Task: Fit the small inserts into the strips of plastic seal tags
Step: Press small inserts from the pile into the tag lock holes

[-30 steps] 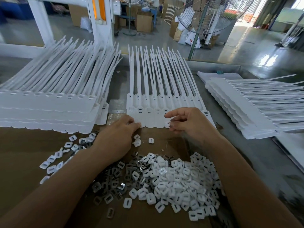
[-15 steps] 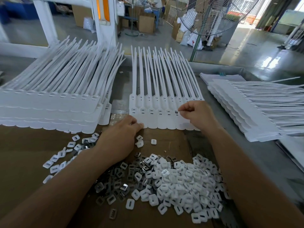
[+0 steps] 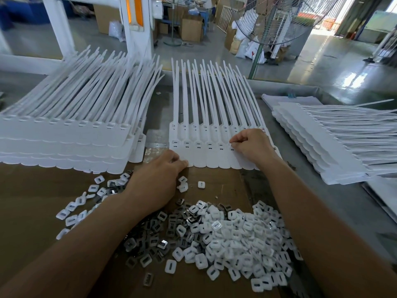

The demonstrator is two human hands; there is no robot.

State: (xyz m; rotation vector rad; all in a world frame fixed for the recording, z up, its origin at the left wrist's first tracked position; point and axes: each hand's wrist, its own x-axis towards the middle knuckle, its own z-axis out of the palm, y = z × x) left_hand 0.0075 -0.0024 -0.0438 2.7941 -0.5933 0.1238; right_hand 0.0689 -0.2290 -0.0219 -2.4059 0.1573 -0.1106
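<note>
Place: a factory hall, seen from a hand-assembly station.
Stock: tall stacks of identical white seal tag strips (image 3: pixel 64 138) on the left of the grey surface (image 3: pixel 339 207), another stack (image 3: pixel 322 145) on the right, and a loose heap of inserts (image 3: pixel 236 235) on a cardboard sheet (image 3: pixel 32 190).
Floor: glossy grey concrete floor (image 3: pixel 335 67) lit by daylight from a wide opening.
Equipment: a white-painted machine frame (image 3: pixel 60 31) and a big pedestal fan (image 3: pixel 279 18) in a wire cage.
Storage: cardboard boxes (image 3: pixel 191 29) and filled white sacks (image 3: pixel 242 48) on the floor — goods in bulk.
People: another worker (image 3: pixel 206 2) at a bench far back.

Bright daylight from upper right, floor glare, warped edges.
</note>
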